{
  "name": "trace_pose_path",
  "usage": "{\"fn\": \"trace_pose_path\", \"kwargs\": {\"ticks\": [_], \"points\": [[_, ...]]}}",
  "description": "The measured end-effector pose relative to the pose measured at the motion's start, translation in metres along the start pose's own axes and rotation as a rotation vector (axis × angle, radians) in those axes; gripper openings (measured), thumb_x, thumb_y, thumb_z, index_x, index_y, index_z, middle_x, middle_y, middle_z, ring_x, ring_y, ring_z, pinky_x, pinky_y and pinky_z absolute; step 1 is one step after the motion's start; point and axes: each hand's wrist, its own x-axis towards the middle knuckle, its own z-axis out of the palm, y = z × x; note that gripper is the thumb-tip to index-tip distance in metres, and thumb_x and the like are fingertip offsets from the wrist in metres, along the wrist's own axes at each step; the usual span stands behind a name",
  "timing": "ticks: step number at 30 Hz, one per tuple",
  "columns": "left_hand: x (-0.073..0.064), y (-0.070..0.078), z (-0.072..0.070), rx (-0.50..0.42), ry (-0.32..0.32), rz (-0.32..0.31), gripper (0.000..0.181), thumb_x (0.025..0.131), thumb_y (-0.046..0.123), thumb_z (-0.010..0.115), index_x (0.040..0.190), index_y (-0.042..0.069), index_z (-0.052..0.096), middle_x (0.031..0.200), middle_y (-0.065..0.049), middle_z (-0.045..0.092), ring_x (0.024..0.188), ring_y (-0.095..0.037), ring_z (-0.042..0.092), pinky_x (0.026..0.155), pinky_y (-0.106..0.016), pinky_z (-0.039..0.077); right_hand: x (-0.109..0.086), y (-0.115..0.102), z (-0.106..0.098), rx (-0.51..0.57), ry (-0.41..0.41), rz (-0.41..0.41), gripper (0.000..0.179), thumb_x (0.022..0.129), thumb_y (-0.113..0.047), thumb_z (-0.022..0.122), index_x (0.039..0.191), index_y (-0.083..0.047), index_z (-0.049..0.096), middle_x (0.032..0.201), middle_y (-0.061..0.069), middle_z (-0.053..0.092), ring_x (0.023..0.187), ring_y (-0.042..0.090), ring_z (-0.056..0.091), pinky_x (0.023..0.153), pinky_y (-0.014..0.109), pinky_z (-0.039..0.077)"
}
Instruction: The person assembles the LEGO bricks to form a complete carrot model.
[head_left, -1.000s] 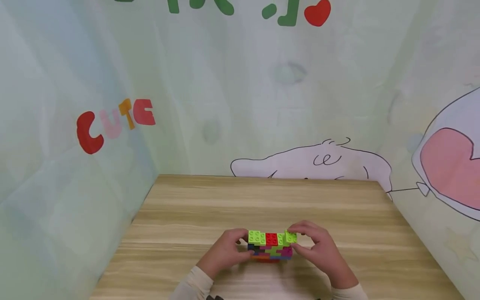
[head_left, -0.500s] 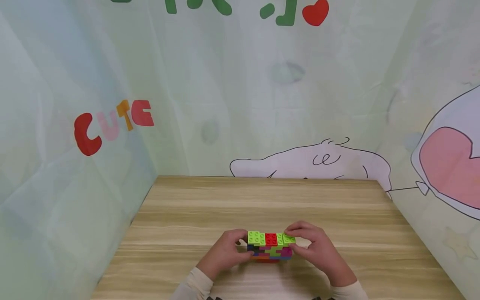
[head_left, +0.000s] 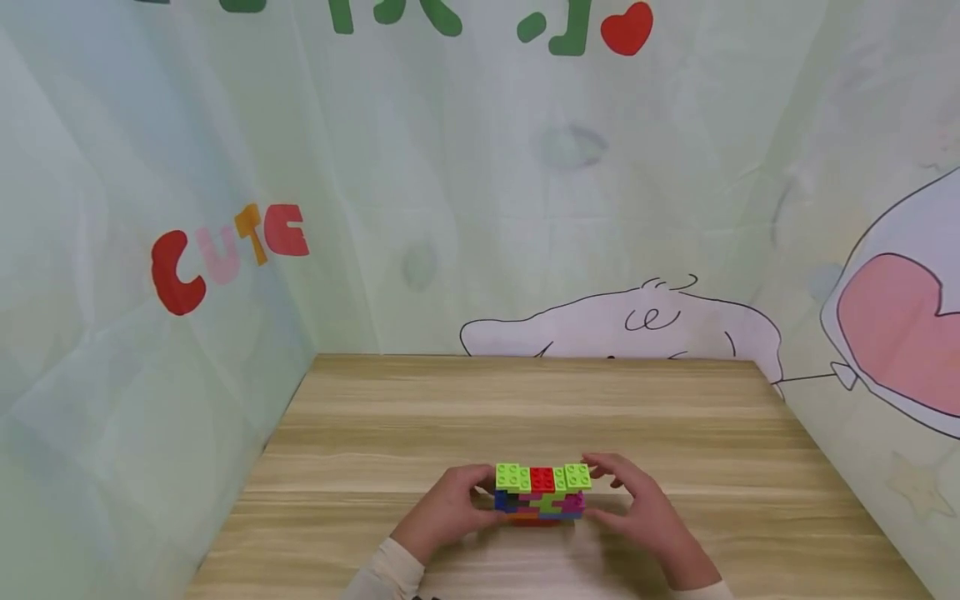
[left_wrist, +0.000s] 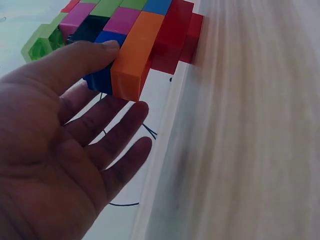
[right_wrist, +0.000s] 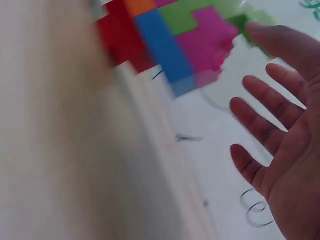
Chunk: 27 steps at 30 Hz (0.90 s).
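A stack of coloured toy building bricks (head_left: 542, 504) stands on the wooden table, with lime green bricks and a red one (head_left: 542, 479) along its top row. At its left end my left hand (head_left: 450, 508) pinches it. In the left wrist view the thumb (left_wrist: 95, 55) lies on a dark blue brick beside an orange brick (left_wrist: 136, 55), and the index finger is partly hidden behind the stack. My right hand (head_left: 645, 512) is at the right end, fingers spread and holding nothing. In the right wrist view its thumb is close to a green brick, near magenta and blue bricks (right_wrist: 165, 52).
The wooden table (head_left: 390, 417) runs back to a printed cloth wall (head_left: 480, 208). Cloth also rises along the left and right sides, close to the table's edges.
The lime green brick at the right end went from tilted to flat on the top row. My right hand has let go of it and moved slightly right. The left hand stays at the left end.
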Motion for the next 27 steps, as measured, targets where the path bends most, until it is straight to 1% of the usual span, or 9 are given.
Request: {"fn": "trace_pose_path", "kwargs": {"ticks": [2,4,5,7,11,17,20,24,27], "points": [[0.0,-0.002,0.001,-0.014,0.012,0.005,0.033,0.079,0.014,0.089,0.109,0.015,0.074,0.103,0.007,0.073,0.099,-0.016,0.068,0.085,-0.034,0.058,-0.009,0.004,0.006,-0.004,-0.072,0.112,0.068,0.077,-0.015,0.093,0.137,-0.018,0.061,0.119,-0.007,0.068,0.104,0.016,0.064,0.085,0.036,0.056],[0.0,-0.005,0.001,-0.033,0.025,-0.004,0.031,0.079,0.012,0.088,0.106,0.014,0.075,0.101,0.006,0.073,0.098,-0.016,0.068,0.085,-0.032,0.058,-0.014,0.006,0.014,-0.01,-0.116,0.187,0.062,0.079,-0.016,0.091,0.133,-0.021,0.062,0.114,-0.012,0.066,0.101,0.013,0.063,0.087,0.035,0.057],[0.0,-0.006,0.001,-0.051,0.026,-0.015,0.031,0.079,0.012,0.088,0.107,0.014,0.075,0.101,0.006,0.073,0.096,-0.016,0.068,0.084,-0.032,0.058,-0.015,0.005,0.018,-0.008,-0.124,0.223,0.057,0.08,-0.016,0.09,0.13,-0.022,0.063,0.111,-0.015,0.065,0.1,0.011,0.062,0.087,0.034,0.057],[0.001,-0.009,0.002,-0.093,0.028,-0.047,0.031,0.08,0.013,0.088,0.108,0.013,0.075,0.101,0.005,0.073,0.093,-0.014,0.068,0.081,-0.03,0.058,-0.015,0.005,0.026,-0.008,-0.099,0.243,0.05,0.081,-0.012,0.089,0.124,-0.021,0.065,0.105,-0.017,0.065,0.095,0.007,0.062,0.085,0.03,0.056],[0.003,-0.011,0.002,-0.201,0.02,-0.146,0.031,0.084,0.016,0.086,0.112,0.01,0.075,0.101,0.001,0.074,0.091,-0.017,0.069,0.079,-0.028,0.059,-0.011,0.004,0.033,-0.036,-0.025,0.242,0.052,0.078,-0.006,0.09,0.122,-0.019,0.067,0.103,-0.017,0.065,0.09,0.005,0.06,0.079,0.027,0.056],[0.003,-0.014,0.005,-0.288,0.009,-0.236,0.033,0.087,0.018,0.084,0.114,0.004,0.074,0.1,-0.003,0.075,0.093,-0.019,0.07,0.081,-0.032,0.06,-0.008,0.006,0.034,-0.06,-0.053,0.229,0.058,0.075,-0.004,0.092,0.123,-0.02,0.065,0.11,-0.015,0.065,0.093,0.007,0.06,0.081,0.027,0.057],[0.004,-0.016,0.007,-0.322,0.029,-0.246,0.038,0.087,0.017,0.084,0.12,0.003,0.072,0.104,-0.005,0.074,0.095,-0.019,0.07,0.081,-0.03,0.06,-0.007,0.008,0.034,-0.072,-0.044,0.224,0.054,0.075,-0.006,0.092,0.118,-0.024,0.066,0.109,-0.017,0.064,0.094,0.007,0.06,0.082,0.027,0.058],[0.006,-0.018,0.009,-0.391,0.058,-0.226,0.046,0.086,0.011,0.085,0.129,0.005,0.068,0.115,-0.008,0.071,0.097,-0.021,0.069,0.082,-0.03,0.061,-0.006,0.014,0.032,-0.065,-0.014,0.225,0.051,0.073,-0.007,0.093,0.113,-0.026,0.068,0.107,-0.019,0.065,0.095,0.007,0.061,0.084,0.028,0.058],[0.008,-0.019,0.01,-0.387,0.044,-0.227,0.049,0.083,0.008,0.087,0.128,0.009,0.068,0.115,-0.007,0.071,0.095,-0.021,0.07,0.08,-0.03,0.061,-0.005,0.018,0.029,-0.043,-0.021,0.21,0.047,0.072,-0.006,0.093,0.11,-0.022,0.071,0.106,-0.015,0.068,0.097,0.01,0.063,0.087,0.033,0.057]]}}
